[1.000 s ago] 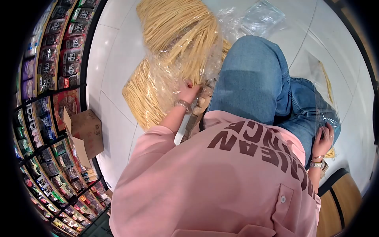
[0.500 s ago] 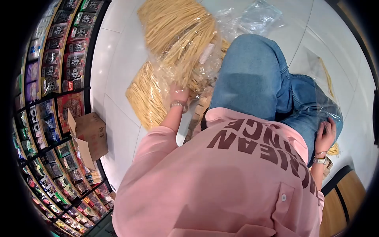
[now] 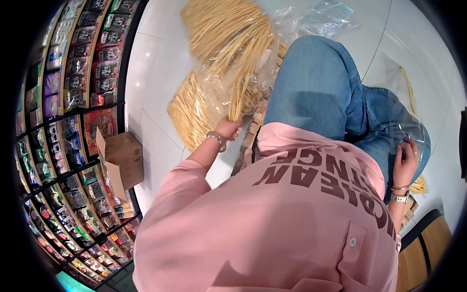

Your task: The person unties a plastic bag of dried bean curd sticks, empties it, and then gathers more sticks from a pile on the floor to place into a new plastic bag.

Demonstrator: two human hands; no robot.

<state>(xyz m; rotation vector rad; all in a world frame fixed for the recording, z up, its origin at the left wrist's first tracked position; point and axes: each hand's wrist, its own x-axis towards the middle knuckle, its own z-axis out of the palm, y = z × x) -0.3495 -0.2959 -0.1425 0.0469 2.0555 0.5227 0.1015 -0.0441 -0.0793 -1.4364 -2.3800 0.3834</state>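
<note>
My left hand (image 3: 228, 130) is closed around the lower ends of a bunch of long, thin yellow dried strips (image 3: 239, 100). The bunch runs up into a large clear plastic bag full of the same strips (image 3: 228, 29). Beside my left wrist lies a second bagged bundle of yellow strips (image 3: 188, 114). Over my knee on the other side, my right hand (image 3: 406, 158) grips the edge of a thin clear plastic bag (image 3: 406, 129). A few yellow strips (image 3: 407, 90) show inside that bag.
Shelves of packaged snacks (image 3: 78, 82) line the left, with an open cardboard box (image 3: 124, 163) beside them. Crumpled clear plastic (image 3: 328, 19) lies on the tiled floor at the top. More yellow strips (image 3: 418, 185) and a wooden-topped piece (image 3: 430, 248) are at lower right.
My left hand has come out from the bag's plastic, drawing the bunch of yellow strips down. My right hand stays on the clear bag. The whole view has shifted slightly.
</note>
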